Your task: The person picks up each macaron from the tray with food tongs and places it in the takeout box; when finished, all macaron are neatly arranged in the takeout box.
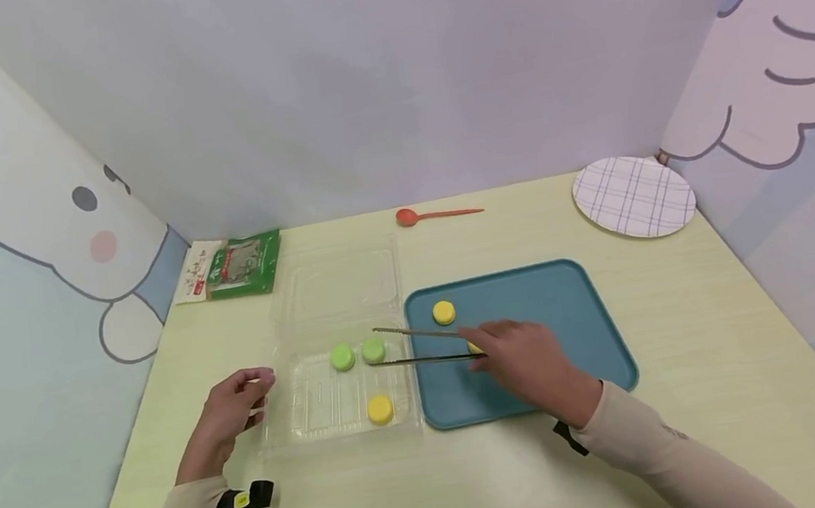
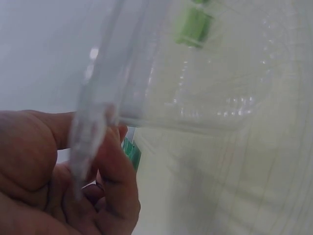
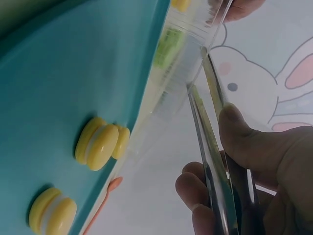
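Between thumb and fingers, my left hand (image 1: 236, 403) pinches the left edge of a clear plastic container (image 1: 311, 399), seen close in the left wrist view. The container's lid is folded open behind it. Inside sit two green macarons (image 1: 342, 357) side by side and one yellow macaron (image 1: 380, 410) near the front right. My right hand (image 1: 529, 362) grips metal tongs (image 3: 210, 161), pointing left with their tips apart over the container, by the right-hand green macaron (image 1: 373, 350). Under that hand lies a blue tray (image 1: 556, 296) bearing several yellow macarons (image 3: 100, 147), partly hidden by the hand in the head view.
A red spoon (image 1: 407, 218) lies at the table's back. A checked plate (image 1: 635, 199) stands at the back right. Green and white packets (image 1: 239, 266) lie at the back left. Printed cloth walls (image 1: 388, 80) rise along the back and sides.
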Demonstrator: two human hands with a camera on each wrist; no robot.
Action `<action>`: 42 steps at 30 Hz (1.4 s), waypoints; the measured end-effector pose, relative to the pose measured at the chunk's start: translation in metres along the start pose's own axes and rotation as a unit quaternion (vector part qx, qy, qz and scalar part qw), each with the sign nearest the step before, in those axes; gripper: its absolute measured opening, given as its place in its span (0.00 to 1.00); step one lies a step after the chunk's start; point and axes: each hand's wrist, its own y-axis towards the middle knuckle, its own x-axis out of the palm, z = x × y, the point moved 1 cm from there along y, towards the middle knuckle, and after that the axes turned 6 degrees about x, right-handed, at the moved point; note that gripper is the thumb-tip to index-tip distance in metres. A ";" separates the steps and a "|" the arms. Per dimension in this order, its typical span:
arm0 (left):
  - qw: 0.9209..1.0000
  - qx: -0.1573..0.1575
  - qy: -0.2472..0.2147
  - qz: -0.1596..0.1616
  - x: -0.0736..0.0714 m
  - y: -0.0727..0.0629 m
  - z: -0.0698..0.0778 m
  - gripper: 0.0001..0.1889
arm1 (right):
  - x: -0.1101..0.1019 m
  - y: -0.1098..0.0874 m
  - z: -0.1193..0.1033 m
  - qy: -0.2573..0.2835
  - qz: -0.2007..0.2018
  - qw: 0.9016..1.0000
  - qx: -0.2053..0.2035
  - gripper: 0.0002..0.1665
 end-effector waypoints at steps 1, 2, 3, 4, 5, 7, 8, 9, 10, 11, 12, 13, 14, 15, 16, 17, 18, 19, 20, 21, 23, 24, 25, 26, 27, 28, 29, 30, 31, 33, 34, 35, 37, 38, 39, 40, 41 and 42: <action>1.000 0.003 -0.001 -0.002 0.000 0.000 -0.001 0.22 | -0.001 -0.002 0.000 -0.001 0.001 1.000 0.000 0.32; 1.000 0.003 -0.001 -0.002 0.000 0.000 -0.001 0.22 | -0.002 -0.003 0.001 0.000 0.002 1.000 0.002 0.32; 1.000 0.004 -0.001 -0.002 0.000 0.000 -0.001 0.22 | -0.004 -0.005 0.001 0.002 0.002 1.000 0.005 0.32; 1.000 0.006 0.000 0.000 0.000 0.000 -0.002 0.22 | -0.005 -0.007 0.002 0.002 0.003 1.000 0.008 0.32; 1.000 0.007 0.001 0.001 0.000 0.001 -0.002 0.22 | -0.006 -0.009 0.002 0.001 0.003 1.000 0.012 0.32; 1.000 0.007 0.000 0.003 0.000 0.001 -0.002 0.21 | -0.008 -0.012 0.003 -0.001 0.003 1.000 0.023 0.32; 1.000 0.004 0.000 0.004 0.000 0.001 -0.001 0.21 | -0.009 -0.014 0.004 -0.004 0.004 1.000 0.027 0.33; 1.000 0.003 -0.001 0.004 0.000 0.001 -0.001 0.21 | -0.010 -0.016 0.005 -0.006 0.005 1.000 0.030 0.33; 1.000 0.002 0.000 0.003 0.000 0.001 -0.001 0.21 | -0.010 -0.018 0.006 -0.007 0.007 0.999 0.034 0.33; 1.000 0.003 0.000 0.001 0.000 0.000 -0.001 0.21 | -0.011 -0.020 0.008 -0.008 0.009 0.999 0.037 0.33; 1.000 0.002 0.000 0.001 0.000 0.000 -0.001 0.21 | -0.011 -0.022 0.009 -0.007 0.011 0.999 0.040 0.33; 1.000 0.003 0.001 -0.001 0.000 0.000 -0.001 0.21 | -0.011 -0.024 0.010 -0.005 0.016 0.999 0.042 0.33; 1.000 0.005 0.001 -0.001 -0.001 0.000 -0.001 0.22 | -0.011 -0.026 0.012 -0.005 0.020 0.999 0.043 0.33; 1.000 0.007 0.001 -0.002 -0.001 0.000 -0.001 0.22 | -0.012 -0.027 0.013 -0.003 0.023 0.999 0.045 0.33; 1.000 0.006 0.002 -0.001 -0.001 0.000 -0.001 0.22 | -0.012 -0.029 0.015 -0.002 0.028 0.999 0.046 0.33; 1.000 0.006 0.002 -0.001 -0.001 0.000 -0.001 0.22 | -0.013 -0.031 0.016 -0.001 0.032 0.998 0.047 0.33; 1.000 0.005 0.002 -0.002 0.000 0.000 -0.001 0.22 | -0.014 -0.032 0.018 -0.001 0.036 0.998 0.048 0.34; 1.000 0.004 0.002 -0.002 0.000 0.000 -0.001 0.22 | -0.016 -0.034 0.020 0.000 0.038 0.998 0.050 0.34; 1.000 0.003 0.002 -0.002 0.000 0.000 -0.001 0.22 | -0.017 -0.035 0.021 0.000 0.039 0.998 0.052 0.35; 1.000 0.001 0.001 -0.001 0.000 0.000 -0.002 0.22 | -0.018 -0.037 0.023 -0.001 0.039 0.998 0.053 0.35; 1.000 0.001 0.002 -0.001 0.001 0.000 -0.002 0.21 | -0.022 -0.041 0.027 -0.008 0.039 0.998 0.058 0.35; 1.000 0.001 0.001 0.000 0.001 0.001 -0.002 0.21 | -0.024 -0.043 0.029 -0.011 0.037 0.997 0.062 0.36; 1.000 0.000 0.001 0.002 0.001 0.001 -0.002 0.21 | -0.025 -0.046 0.032 -0.014 0.036 0.997 0.065 0.35; 1.000 0.000 0.002 0.002 0.001 0.001 -0.002 0.21 | -0.027 -0.048 0.034 -0.017 0.035 0.997 0.067 0.32; 1.000 -0.001 0.002 0.003 0.001 0.001 -0.002 0.21 | -0.028 -0.050 0.036 -0.020 0.035 0.997 0.070 0.30; 1.000 -0.001 0.002 0.004 0.001 0.000 -0.002 0.21 | -0.029 -0.052 0.038 -0.023 0.036 0.996 0.072 0.28; 1.000 -0.002 0.002 0.005 0.000 0.000 -0.002 0.21 | -0.029 -0.054 0.040 -0.022 0.037 0.996 0.074 0.29; 1.000 -0.002 0.002 0.005 0.000 0.000 -0.002 0.21 | -0.029 -0.056 0.041 -0.020 0.037 0.996 0.074 0.31; 1.000 -0.003 0.001 0.006 0.000 0.000 -0.002 0.21 | -0.029 -0.057 0.043 -0.020 0.039 0.996 0.073 0.35; 1.000 -0.003 -0.001 0.005 0.001 0.000 -0.002 0.21 | -0.028 -0.060 0.045 -0.022 0.041 0.996 0.073 0.40; 1.000 -0.002 -0.001 0.004 0.001 0.000 -0.003 0.22 | -0.028 -0.062 0.046 -0.021 0.041 0.996 0.072 0.40; 1.000 0.000 -0.002 0.003 0.001 0.001 -0.003 0.22 | -0.028 -0.063 0.048 -0.019 0.041 0.996 0.072 0.40; 1.000 0.002 -0.003 0.001 0.001 0.001 -0.003 0.23 | -0.029 -0.065 0.051 -0.018 0.039 0.996 0.072 0.40; 1.000 0.003 -0.002 0.000 0.001 0.001 -0.003 0.23 | -0.030 -0.066 0.052 -0.018 0.038 0.997 0.071 0.40; 1.000 0.006 -0.001 0.000 0.001 0.001 -0.003 0.23 | -0.031 -0.066 0.054 -0.017 0.037 0.997 0.070 0.40; 1.000 0.007 -0.001 -0.001 0.001 0.001 -0.003 0.24 | -0.032 -0.067 0.056 -0.016 0.036 0.997 0.069 0.39; 1.000 0.007 0.000 -0.001 0.001 0.001 -0.003 0.23 | -0.033 -0.068 0.057 -0.017 0.037 0.997 0.068 0.39; 1.000 0.007 0.001 0.000 0.001 0.000 -0.003 0.23 | -0.034 -0.068 0.059 -0.018 0.037 0.997 0.067 0.39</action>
